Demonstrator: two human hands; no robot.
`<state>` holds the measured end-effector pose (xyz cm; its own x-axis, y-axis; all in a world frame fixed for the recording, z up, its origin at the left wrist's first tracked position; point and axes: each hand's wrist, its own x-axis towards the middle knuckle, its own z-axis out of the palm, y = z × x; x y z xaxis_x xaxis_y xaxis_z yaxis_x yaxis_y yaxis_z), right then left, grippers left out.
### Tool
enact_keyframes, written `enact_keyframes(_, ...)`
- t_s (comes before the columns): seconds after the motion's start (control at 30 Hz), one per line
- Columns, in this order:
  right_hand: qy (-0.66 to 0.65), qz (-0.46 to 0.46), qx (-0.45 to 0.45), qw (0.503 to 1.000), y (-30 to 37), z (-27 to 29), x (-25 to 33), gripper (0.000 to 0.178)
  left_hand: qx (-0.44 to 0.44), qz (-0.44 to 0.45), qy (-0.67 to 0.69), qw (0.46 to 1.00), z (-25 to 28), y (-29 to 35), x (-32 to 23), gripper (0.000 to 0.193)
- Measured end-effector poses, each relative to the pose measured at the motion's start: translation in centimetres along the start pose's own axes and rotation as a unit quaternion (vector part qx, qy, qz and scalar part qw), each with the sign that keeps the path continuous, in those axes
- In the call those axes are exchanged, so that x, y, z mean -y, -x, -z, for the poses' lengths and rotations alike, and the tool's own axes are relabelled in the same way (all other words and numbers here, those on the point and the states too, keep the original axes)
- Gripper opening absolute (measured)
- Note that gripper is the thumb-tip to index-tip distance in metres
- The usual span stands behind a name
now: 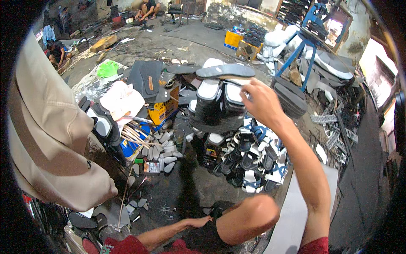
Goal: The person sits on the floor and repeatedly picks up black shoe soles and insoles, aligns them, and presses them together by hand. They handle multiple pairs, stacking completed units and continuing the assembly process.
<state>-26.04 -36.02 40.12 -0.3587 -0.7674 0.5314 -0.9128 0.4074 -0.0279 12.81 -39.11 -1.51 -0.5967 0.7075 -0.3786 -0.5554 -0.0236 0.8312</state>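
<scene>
My right hand (261, 100) reaches forward to the right column of a tall stack of dark soles (211, 112) with white tops. Its thumb and fingers are bent together at the edge of a white-topped sole (234, 94); what lies between the fingertips is hard to make out. Just above those fingers, a long grey sole (224, 71) lies crosswise over the stack. My left hand (202, 221) rests low by my lap, against something black, with its fingertips hidden. Strapped sandals (253, 156) in white, blue and black are heaped under my right forearm, beside the stack.
Small grey pieces (167, 152) and thin sticks (134, 134) lie left of the stack. A beige cloth (55, 118) hangs close on my left. A blue metal stand (302, 55) is at the far right. Two other people sit at the far left and back.
</scene>
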Motion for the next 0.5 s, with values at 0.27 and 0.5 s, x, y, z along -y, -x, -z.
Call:
enact_keyframes(0.27, 0.1, -0.064, 0.035, 0.992, -8.1, -8.8, 1.1, 0.018, -0.111, -0.022, -0.038, 0.993, -0.6, 0.4, 3.7, 0.031)
enact_keyframes(0.5, 0.084, -0.011, -0.049, 0.995, -5.5, -3.4, 0.4, 0.013, -0.514, -0.342, -0.293, 0.73, 2.1, 6.6, -25.8, 0.024)
